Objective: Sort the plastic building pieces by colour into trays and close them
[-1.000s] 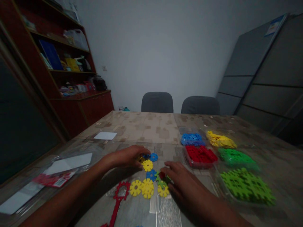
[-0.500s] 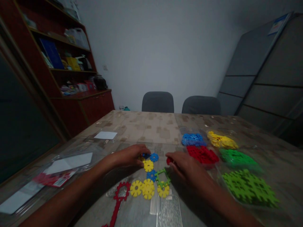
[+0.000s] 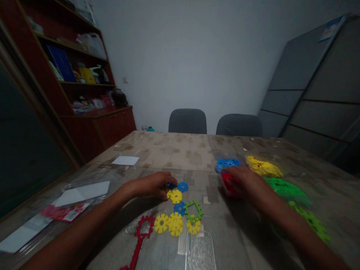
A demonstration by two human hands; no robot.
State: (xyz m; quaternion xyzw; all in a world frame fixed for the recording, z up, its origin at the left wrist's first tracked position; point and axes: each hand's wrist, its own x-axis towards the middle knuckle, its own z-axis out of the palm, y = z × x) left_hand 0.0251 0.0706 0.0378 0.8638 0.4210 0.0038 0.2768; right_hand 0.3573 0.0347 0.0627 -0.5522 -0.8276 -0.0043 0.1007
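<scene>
My left hand (image 3: 159,184) is closed at the far end of a row of joined snowflake-shaped plastic pieces, its fingers on a blue disc (image 3: 172,185). Close by are another blue disc (image 3: 183,186) and a yellow disc (image 3: 176,196). Below them lie a blue disc (image 3: 179,208), a green square frame (image 3: 193,210) and several yellow discs (image 3: 161,223). A red toothed piece with a long stem (image 3: 140,240) is at the near left. My right hand (image 3: 244,179) reaches over the red pieces (image 3: 232,186) in their clear box; its fingertips are blurred and partly hidden.
Blue pieces (image 3: 227,164), yellow pieces (image 3: 264,167), green pieces (image 3: 287,188) and light green pieces (image 3: 312,221) sit in clear boxes on the right. Plastic packaging with white cards (image 3: 83,193) lies on the left. Two chairs (image 3: 187,120) stand behind the table.
My right hand has moved right from beside the joined pieces, where it held a small red piece, to the box of red pieces. My left hand has stayed nearly in place.
</scene>
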